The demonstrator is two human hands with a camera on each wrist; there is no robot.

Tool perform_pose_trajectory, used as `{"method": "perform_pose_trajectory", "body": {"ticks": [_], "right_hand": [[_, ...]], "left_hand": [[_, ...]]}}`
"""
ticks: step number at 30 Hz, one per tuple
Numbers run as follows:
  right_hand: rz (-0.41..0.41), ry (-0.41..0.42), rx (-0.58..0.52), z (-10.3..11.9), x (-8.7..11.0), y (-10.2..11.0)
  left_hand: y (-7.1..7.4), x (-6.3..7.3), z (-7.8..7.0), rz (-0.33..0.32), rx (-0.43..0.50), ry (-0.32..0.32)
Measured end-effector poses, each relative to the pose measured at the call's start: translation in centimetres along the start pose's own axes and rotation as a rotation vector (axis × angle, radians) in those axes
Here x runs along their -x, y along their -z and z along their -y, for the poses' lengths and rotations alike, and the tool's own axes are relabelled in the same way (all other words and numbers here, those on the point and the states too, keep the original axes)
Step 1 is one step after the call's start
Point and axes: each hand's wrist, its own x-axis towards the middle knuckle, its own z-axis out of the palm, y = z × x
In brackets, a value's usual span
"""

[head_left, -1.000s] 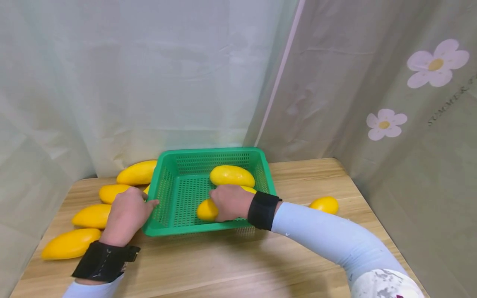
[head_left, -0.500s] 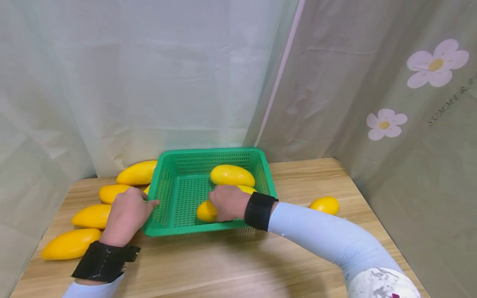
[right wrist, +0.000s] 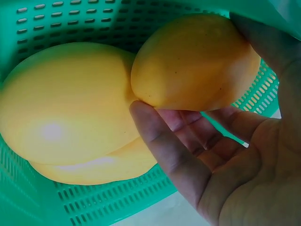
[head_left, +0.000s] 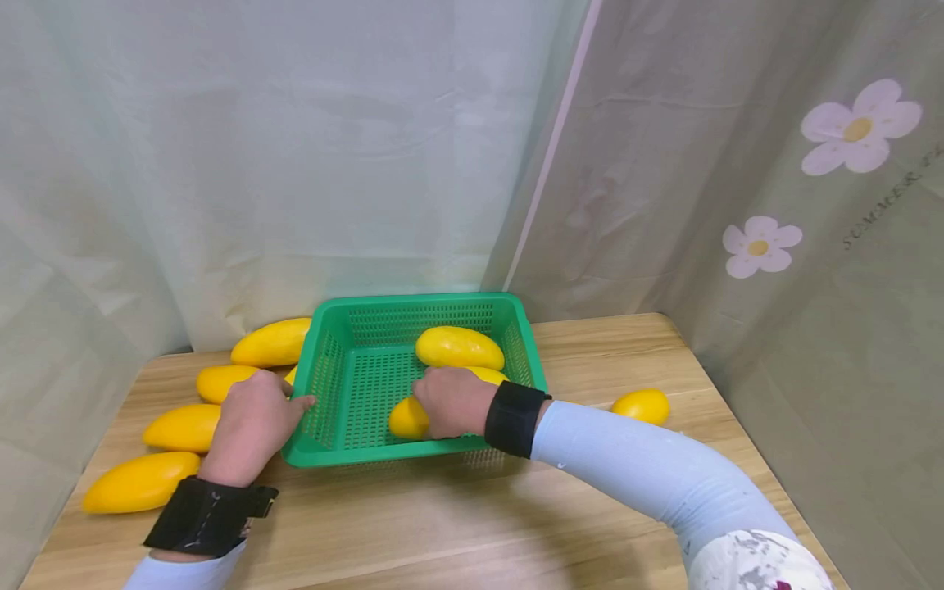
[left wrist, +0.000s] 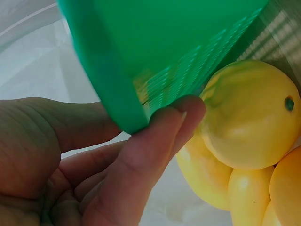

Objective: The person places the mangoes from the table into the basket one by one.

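Note:
A green perforated plastic basket [head_left: 409, 301] stands on the wooden table. My left hand [head_left: 254, 422] pinches its left rim between thumb and fingers; the left wrist view shows the rim [left wrist: 106, 89] between them. Inside the basket my right hand [head_left: 453, 401] holds a yellow mango [head_left: 409, 418] near the front wall. In the right wrist view, thumb and fingers lie around that mango [right wrist: 195, 63], which touches a larger mango [right wrist: 70, 103] beside it. One mango [head_left: 459, 347] lies toward the back of the basket, and another [head_left: 488, 375] is partly hidden behind my right hand.
Several mangoes lie left of the basket, among them a front one [head_left: 142, 483] and a back one [head_left: 271, 342]. A single mango [head_left: 642, 406] lies on the table [head_left: 442, 524] at the right, behind my forearm. Curtains [head_left: 347, 164] hang along the table's back and sides.
My right forearm has shifted slightly left since the first frame. Both hands keep their holds, and the basket and mangoes stay in place.

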Motion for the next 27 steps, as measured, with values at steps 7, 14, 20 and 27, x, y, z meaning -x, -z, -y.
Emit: {"method": "perform_pose_trajectory", "body": {"ticks": [7,14,20,27], "right_hand": [[0.033,0.025,-0.031,-0.4,0.3,-0.1],[0.005,0.044,-0.066,-0.9,1.0,0.1],[0.032,0.021,-0.157,-2.1,1.6,0.8],[-0.033,-0.021,-0.199,-4.4,2.8,2.1]], "left_hand": [[0.0,0.0,0.0,0.021,0.012,0.019],[-0.1,0.0,0.0,0.023,0.021,0.027],[-0.3,0.1,-0.2,0.011,0.031,0.025],[-0.3,0.1,-0.3,0.023,0.033,0.046]]}}
